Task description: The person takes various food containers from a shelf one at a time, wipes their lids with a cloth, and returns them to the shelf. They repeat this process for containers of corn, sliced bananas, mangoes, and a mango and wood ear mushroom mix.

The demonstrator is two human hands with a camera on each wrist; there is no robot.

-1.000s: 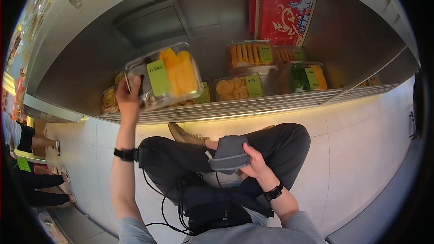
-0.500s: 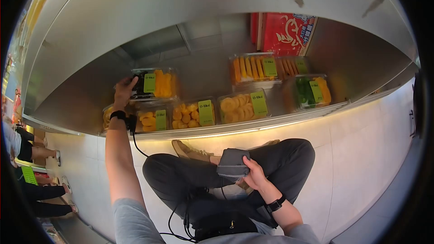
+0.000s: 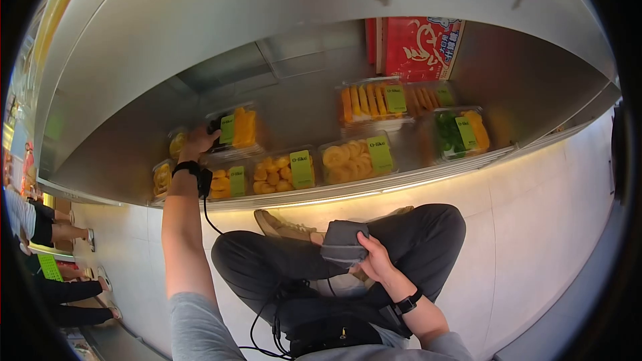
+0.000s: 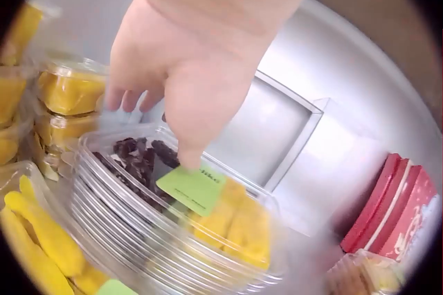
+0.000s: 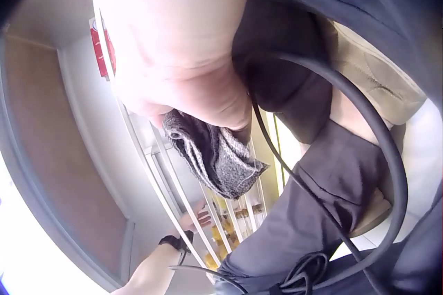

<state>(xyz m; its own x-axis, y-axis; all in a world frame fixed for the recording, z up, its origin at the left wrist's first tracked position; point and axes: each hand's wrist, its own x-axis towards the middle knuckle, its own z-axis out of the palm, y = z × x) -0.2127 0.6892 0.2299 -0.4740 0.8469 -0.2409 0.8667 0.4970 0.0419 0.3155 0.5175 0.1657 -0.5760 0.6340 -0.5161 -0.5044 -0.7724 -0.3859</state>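
Fruit box (image 3: 235, 130) of clear plastic sits atop stacked boxes (image 3: 264, 174), left hand (image 3: 198, 142) gripping its lid; right hand (image 3: 376, 256) clutches a grey cloth (image 3: 342, 243)

My left hand (image 3: 198, 141) sits on the fruit box (image 3: 235, 130) stacked far left; my right hand (image 3: 374, 257) holds a cloth (image 3: 342, 243) near my knee.

Red box (image 3: 420, 47) at shelf back; orange-stick tray (image 3: 371, 99) stacked above round-slice tray (image 3: 354, 157); green-and-orange tray (image 3: 460, 132) beside.
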